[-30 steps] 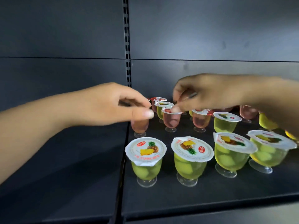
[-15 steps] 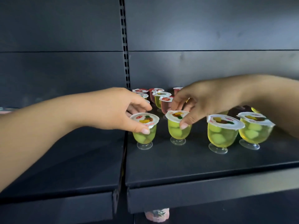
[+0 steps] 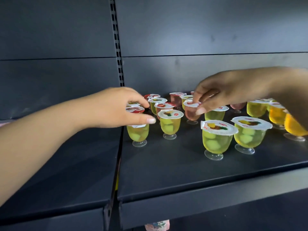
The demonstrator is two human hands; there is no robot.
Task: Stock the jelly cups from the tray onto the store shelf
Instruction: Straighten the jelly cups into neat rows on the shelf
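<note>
Dark metal shelf (image 3: 183, 174), head view. Jelly cups stand in loose rows from the shelf's 9 o'clock edge toward 3 o'clock; no tray in view.

Handling, as judgement: cups look light, thin clear plastic, stiff enough to hold shape but easy to dent. Each rides on a narrow stem and small foot, so they probably tip easily when nudged. Foil lids overhang the rim; smooth walls may be slippery. Best hold is likely thumb and fingers around the upper wall just under the lid flange, not on the foil.

Left hand (image 3: 116, 109): reaches in from 8 o'clock, palm down, forearm low over the neighbouring shelf. Thumb lies extended along the lid edge of the green cup (image 3: 138, 133) at the front row's 9 o'clock end; fingers curl over the lid toward the back. Reads as a top grip on that cup, which stands with its foot on the shelf.

Right hand (image 3: 221, 95): comes in from 3 o'clock, wrist higher, fingers arched down. Thumb and forefinger pinch the rim of a pink cup (image 3: 191, 112) in the second row; its foot touches the shelf.

Nearby: another green cup (image 3: 170, 124) just beside the left thumb tip, 2 larger-looking green cups (image 3: 216, 139) at the front toward 4 o'clock, orange cups (image 3: 293, 125) at the far 3 o'clock edge. Tight spacing: a knock could topple neighbours.
</note>
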